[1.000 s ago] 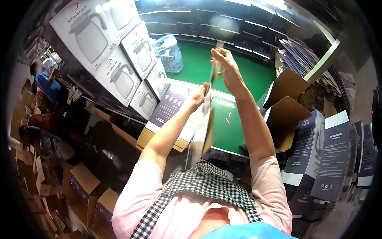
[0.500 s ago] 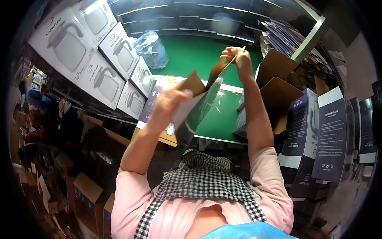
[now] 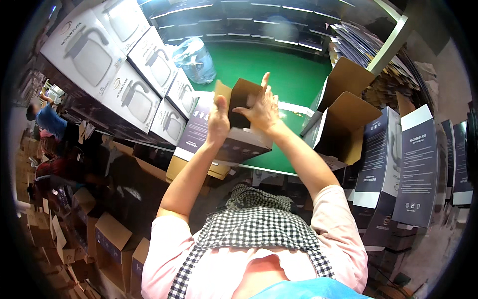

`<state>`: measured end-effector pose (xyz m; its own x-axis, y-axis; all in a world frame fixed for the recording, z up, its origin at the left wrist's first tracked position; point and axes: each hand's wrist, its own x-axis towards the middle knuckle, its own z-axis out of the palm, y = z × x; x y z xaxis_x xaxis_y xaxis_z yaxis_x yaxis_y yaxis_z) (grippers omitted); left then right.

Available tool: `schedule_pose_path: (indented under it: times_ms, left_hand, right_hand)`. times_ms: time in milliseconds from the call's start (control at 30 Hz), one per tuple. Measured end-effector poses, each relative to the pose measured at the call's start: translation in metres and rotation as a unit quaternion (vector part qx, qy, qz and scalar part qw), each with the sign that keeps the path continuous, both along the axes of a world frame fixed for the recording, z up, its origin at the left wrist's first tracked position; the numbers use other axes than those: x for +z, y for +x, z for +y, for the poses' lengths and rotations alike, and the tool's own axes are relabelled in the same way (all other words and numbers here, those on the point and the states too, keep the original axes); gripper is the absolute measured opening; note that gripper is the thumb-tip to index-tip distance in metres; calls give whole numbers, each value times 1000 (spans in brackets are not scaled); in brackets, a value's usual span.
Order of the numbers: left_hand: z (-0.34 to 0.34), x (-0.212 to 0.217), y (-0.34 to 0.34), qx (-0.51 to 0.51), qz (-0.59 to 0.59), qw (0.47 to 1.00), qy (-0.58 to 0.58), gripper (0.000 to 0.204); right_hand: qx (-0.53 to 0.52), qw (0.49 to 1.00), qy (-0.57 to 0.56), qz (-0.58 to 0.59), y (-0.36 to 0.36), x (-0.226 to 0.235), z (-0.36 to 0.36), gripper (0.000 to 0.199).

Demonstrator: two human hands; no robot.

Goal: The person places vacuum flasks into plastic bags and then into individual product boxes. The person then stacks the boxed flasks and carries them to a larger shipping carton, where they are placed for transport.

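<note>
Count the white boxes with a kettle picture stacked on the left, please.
5 white boxes show: top, far left, middle, lower middle, lowest. More may be hidden.

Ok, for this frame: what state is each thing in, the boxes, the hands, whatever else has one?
Carton in hand: partly unfolded, brown flaps up, held over the green table.
Left hand: pressed flat against the carton's side.
Right hand: fingers spread on the top flap.
Two cartons at right: erected, lids open.
White boxes at left: closed, stacked.
Dark flat cartons at right: folded flat, standing on edge.
</note>
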<state>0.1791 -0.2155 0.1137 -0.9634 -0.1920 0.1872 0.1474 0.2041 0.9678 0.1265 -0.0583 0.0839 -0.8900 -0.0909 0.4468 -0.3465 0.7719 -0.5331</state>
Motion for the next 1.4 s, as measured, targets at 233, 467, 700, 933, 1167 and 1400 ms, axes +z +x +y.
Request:
schedule_pose_path:
  times_ms: [233,467,700,933,1167,1400]
  left_hand:
    - [-56,-22,-23,114,-15,992,54,72]
    - [-61,-26,-29,3,-21,988,156,68]
    - [-49,-24,-70,-143,-62,918,-363,100]
    - [-22,-15,-69,-96,-136,873,-458,105]
    - [-36,90,-4,-20,-73,954,-291,58]
    - [-90,-30,-42,-307,-206,911,181,52]
  right_hand:
    - [313,940,-73,-109,-14,-8,0,117]
    - [162,986,-48,9,16,-30,-16,34]
    - [87,952,-290,47,12,-54,-11,23]
    - [11,564,-623,-543,53,-92,-11,74]
    - [59,582,-706,-398,87,-34,-1,66]
    - [56,923,-378,50,94,-38,50,108]
